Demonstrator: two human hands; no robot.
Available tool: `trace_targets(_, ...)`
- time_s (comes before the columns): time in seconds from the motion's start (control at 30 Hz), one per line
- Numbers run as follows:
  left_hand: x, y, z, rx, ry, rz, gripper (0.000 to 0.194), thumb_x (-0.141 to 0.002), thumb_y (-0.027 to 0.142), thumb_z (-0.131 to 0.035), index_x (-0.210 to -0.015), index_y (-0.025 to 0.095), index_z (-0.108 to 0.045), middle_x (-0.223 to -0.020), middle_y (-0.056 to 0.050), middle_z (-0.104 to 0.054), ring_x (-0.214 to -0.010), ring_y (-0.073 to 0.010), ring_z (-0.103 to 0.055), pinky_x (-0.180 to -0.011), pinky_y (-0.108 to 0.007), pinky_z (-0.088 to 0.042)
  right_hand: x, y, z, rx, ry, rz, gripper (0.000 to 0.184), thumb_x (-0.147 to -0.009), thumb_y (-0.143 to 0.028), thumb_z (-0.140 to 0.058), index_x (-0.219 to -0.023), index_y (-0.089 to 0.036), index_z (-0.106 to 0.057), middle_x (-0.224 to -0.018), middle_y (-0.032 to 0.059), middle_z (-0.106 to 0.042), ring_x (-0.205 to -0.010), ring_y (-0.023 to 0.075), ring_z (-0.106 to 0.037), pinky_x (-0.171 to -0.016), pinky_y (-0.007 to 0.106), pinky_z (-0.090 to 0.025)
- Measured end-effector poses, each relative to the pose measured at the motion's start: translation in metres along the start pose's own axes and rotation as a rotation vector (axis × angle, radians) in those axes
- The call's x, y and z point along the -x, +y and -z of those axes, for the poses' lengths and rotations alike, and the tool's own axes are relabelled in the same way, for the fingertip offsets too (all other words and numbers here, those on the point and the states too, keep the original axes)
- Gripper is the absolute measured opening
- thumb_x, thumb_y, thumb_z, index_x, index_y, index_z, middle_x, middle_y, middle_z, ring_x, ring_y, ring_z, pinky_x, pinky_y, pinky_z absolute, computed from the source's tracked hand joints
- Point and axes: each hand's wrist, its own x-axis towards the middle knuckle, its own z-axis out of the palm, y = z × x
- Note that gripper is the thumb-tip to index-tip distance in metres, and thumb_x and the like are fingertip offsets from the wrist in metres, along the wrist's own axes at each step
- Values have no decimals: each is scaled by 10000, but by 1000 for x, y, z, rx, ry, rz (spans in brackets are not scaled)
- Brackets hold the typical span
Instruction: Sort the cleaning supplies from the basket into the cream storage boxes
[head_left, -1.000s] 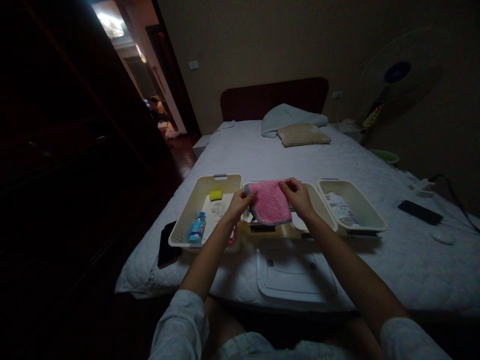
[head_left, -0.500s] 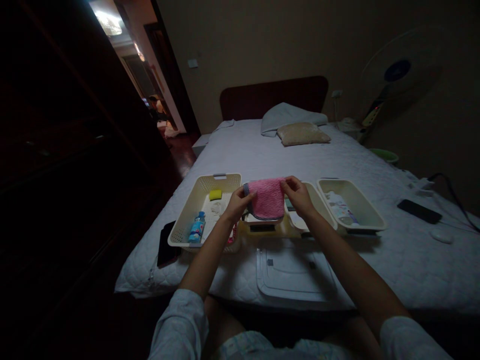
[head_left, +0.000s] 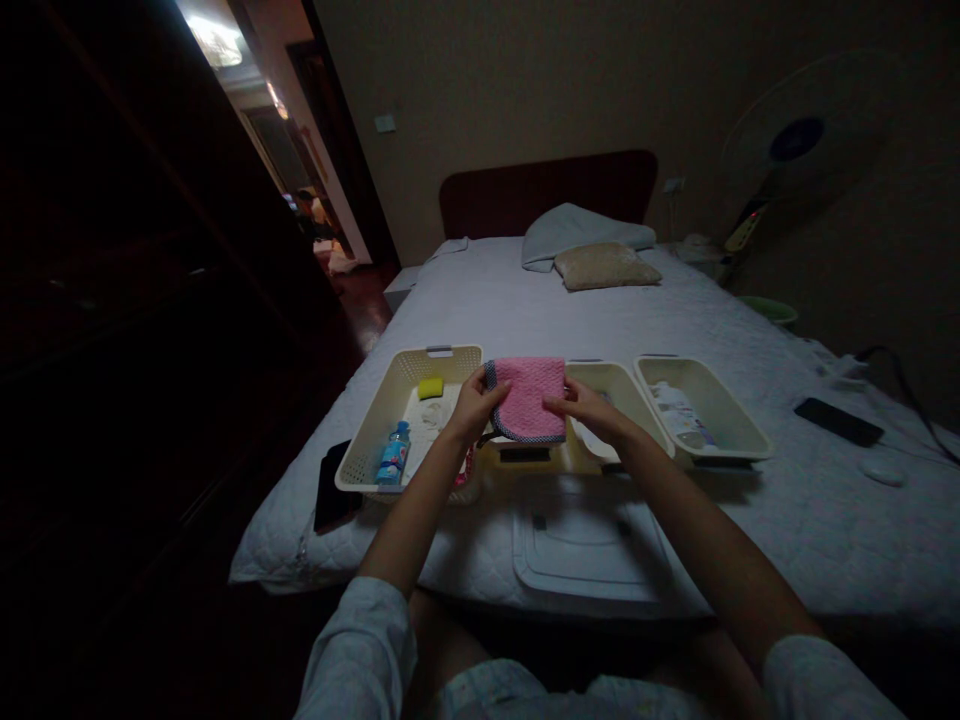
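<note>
A folded pink cleaning cloth [head_left: 531,400] with a dark checked trim is held up between my two hands, above a small cream bin that it mostly covers. My left hand [head_left: 477,405] pinches its left edge, thumb in front. On the right edge, my right hand [head_left: 594,408] grips the cloth with the thumb on its front face. To the left stands a cream perforated basket [head_left: 367,420] holding a yellow sponge [head_left: 430,388] and a blue bottle [head_left: 394,455]. Just behind my right hand is another cream bin [head_left: 634,400] with pale contents partly hidden.
At the right, a further cream bin [head_left: 739,420] contains a white bottle [head_left: 679,412]. A white lid [head_left: 592,555] lies on the bed in front. A black phone [head_left: 838,421] and a white mouse-like object [head_left: 882,472] rest farther right; a dark flat item [head_left: 335,490] lies by the basket.
My right hand has shifted from the cloth's upper right corner down along its right edge, thumb now on the front. The cloth hangs squarer and slightly narrower; my left hand keeps its hold.
</note>
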Motion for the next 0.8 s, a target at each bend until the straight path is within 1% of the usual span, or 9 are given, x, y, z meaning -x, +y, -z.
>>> trace_targets(0.13, 0, 1, -2, -6, 9, 5, 435, -574, 324, -742, -939, 153, -577, -875, -21, -629, -783, -130, -566, -763, -263, -436, -2, 4, 2, -23, -18, -29, 392, -613, -387, -719, -920, -169, -610, -905, 50, -661, -757, 159, -608, -659, 283, -497)
trace_targets(0.2, 0, 0, -2, 3, 24, 24, 420, -582, 342, -736, -918, 163, -560, -836, -4, -616, -731, -106, -560, -706, -232, -440, -3, 4, 3, -45, 21, -11, 397, -615, -374, -717, -938, -172, -606, -903, 47, -660, -739, 148, -605, -638, 268, -496)
trace_targets(0.27, 0, -1, -1, 35, 43, 79, 416, -587, 361, -729, -903, 188, -521, -778, 23, -593, -657, -84, -550, -618, -204, -435, -4, 4, 4, -64, 84, 31, 410, -604, -351, -724, -954, -181, -595, -892, 38, -658, -720, 136, -601, -631, 261, -495)
trace_targets(0.37, 2, -3, 3, 96, 51, 187, 490, -562, 334, -748, -938, 231, -450, -745, 53, -565, -579, -69, -540, -532, -188, -425, -5, 5, 6, -78, 161, 75, 426, -600, -341, -721, -974, -197, -576, -873, 22, -653, -685, 122, -590, -614, 257, -491)
trace_targets(0.47, 5, -4, 6, 137, 3, 292, 575, -557, 303, -750, -1025, 254, -418, -825, 35, -584, -580, -77, -560, -545, -227, -460, -4, 6, 8, -86, 169, 106, 436, -606, -339, -712, -995, -207, -565, -908, 19, -646, -711, 121, -588, -632, 256, -484)
trace_targets(0.57, 7, -2, 6, 101, -120, 381, 531, -589, 318, -724, -1041, 225, -464, -828, 4, -594, -578, -90, -571, -569, -266, -484, -1, 4, 9, -103, 159, 97, 417, -612, -329, -702, -990, -213, -571, -903, 11, -644, -711, 119, -585, -633, 248, -470)
trace_targets(0.67, 7, -1, 3, 48, -185, 354, 557, -543, 244, -747, -1042, 205, -502, -841, -18, -611, -613, -106, -581, -573, -251, -478, 3, 0, 9, -125, 152, 66, 388, -603, -303, -694, -967, -218, -586, -884, 3, -647, -695, 119, -581, -625, 245, -456)
trace_targets(0.73, 6, -2, 1, 37, -159, 289, 568, -510, 177, -747, -1033, 202, -526, -869, -23, -622, -639, -106, -581, -562, -221, -457, 4, -1, 10, -144, 143, 56, 371, -580, -257, -691, -938, -217, -604, -884, 0, -651, -695, 120, -579, -627, 244, -450)
trace_targets(0.8, 4, -4, 1, 26, -109, 238, 466, -494, 139, -728, -933, 175, -576, -821, -12, -626, -617, -93, -563, -539, -196, -427, 5, -3, 11, -153, 139, 36, 321, -551, -205, -677, -868, -205, -629, -829, -8, -652, -658, 114, -568, -602, 235, -438)
